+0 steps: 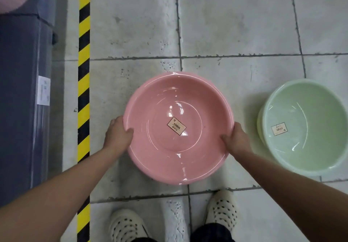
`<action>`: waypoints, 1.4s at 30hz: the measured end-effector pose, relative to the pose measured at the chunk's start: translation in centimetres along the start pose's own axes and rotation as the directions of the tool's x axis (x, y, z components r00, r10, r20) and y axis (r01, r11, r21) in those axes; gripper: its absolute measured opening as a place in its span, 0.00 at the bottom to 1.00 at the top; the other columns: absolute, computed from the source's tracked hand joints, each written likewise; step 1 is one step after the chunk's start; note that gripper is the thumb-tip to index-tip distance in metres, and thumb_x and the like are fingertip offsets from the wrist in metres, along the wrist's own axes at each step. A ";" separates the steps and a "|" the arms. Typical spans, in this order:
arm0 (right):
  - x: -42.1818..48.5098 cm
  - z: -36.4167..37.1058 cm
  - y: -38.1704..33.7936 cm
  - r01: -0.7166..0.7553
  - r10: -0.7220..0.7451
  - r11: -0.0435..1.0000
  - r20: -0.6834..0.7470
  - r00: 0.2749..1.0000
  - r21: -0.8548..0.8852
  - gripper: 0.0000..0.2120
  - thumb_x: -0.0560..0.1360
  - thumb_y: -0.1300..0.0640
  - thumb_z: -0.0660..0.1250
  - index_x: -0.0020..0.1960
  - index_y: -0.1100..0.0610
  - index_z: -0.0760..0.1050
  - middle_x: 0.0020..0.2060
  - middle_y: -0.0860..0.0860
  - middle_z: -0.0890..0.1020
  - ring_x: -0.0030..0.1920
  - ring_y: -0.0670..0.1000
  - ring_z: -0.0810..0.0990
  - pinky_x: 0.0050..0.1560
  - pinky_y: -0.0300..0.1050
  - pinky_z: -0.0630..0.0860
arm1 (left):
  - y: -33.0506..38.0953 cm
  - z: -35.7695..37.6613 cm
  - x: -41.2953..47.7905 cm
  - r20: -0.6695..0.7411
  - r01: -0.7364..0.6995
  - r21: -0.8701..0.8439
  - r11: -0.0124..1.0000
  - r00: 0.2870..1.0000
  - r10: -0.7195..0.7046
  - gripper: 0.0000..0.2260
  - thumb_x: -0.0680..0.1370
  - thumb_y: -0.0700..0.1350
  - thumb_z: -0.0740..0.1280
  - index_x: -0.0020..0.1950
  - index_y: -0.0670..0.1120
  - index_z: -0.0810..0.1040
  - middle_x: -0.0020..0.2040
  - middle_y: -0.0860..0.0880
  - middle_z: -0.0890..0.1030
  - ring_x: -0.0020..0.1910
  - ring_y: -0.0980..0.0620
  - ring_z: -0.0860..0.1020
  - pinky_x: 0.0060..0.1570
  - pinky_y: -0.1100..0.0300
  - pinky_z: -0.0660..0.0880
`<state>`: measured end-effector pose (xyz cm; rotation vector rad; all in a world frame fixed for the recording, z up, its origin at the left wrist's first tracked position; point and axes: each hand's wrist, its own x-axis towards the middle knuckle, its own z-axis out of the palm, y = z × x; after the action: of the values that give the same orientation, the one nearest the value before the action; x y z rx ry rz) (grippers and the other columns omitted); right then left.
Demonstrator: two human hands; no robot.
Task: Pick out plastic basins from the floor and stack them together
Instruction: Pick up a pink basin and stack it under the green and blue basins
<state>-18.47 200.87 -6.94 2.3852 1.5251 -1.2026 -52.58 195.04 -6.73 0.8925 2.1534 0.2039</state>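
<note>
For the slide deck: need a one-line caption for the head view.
Both hands, left hand and right hand, grip opposite rims of a pink basin; a green basin sits on the tiled floor.

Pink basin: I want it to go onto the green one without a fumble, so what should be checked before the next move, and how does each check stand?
1. Left hand grips the pink basin rim: ok.
2. Right hand grips the opposite rim: ok.
3. Pink basin empty apart from its label: ok.
4. Green basin upright and empty, ready to receive: ok.
5. Pink basin lifted off the floor: cannot tell.
6. Pink basin fits inside the green: cannot tell.
</note>
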 end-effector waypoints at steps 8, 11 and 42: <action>1.0 2.0 1.9 -0.010 0.007 0.989 0.023 1.000 0.147 0.23 0.76 0.59 0.65 0.69 0.58 0.64 0.48 0.51 0.75 0.48 0.57 0.75 0.45 0.46 0.70 | -0.1 2.0 1.0 -0.012 0.023 -0.165 0.986 1.000 -0.025 0.20 0.79 0.39 0.63 0.71 0.45 0.68 0.60 0.43 0.78 0.52 0.45 0.75 0.51 0.55 0.70; 0.8 1.2 2.2 -0.040 0.031 0.977 0.048 0.998 0.211 0.25 0.75 0.59 0.66 0.70 0.56 0.64 0.51 0.52 0.76 0.48 0.55 0.75 0.45 0.45 0.71 | 0.5 1.6 0.7 -0.018 -0.026 -0.211 0.977 1.000 0.022 0.19 0.79 0.39 0.63 0.70 0.47 0.70 0.57 0.47 0.79 0.56 0.45 0.77 0.53 0.55 0.72; -3.1 -30.0 25.0 -0.288 0.548 0.639 -0.158 0.822 0.713 0.27 0.73 0.59 0.68 0.71 0.53 0.67 0.56 0.54 0.79 0.51 0.57 0.78 0.45 0.48 0.77 | 44.7 18.4 -11.6 0.273 -0.509 -0.013 0.861 0.826 0.493 0.14 0.80 0.45 0.63 0.64 0.44 0.75 0.51 0.48 0.80 0.49 0.46 0.78 0.49 0.54 0.74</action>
<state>17.92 199.05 7.36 3.3239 0.4660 -1.3930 -10.37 217.96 6.11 1.4310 1.6456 0.2617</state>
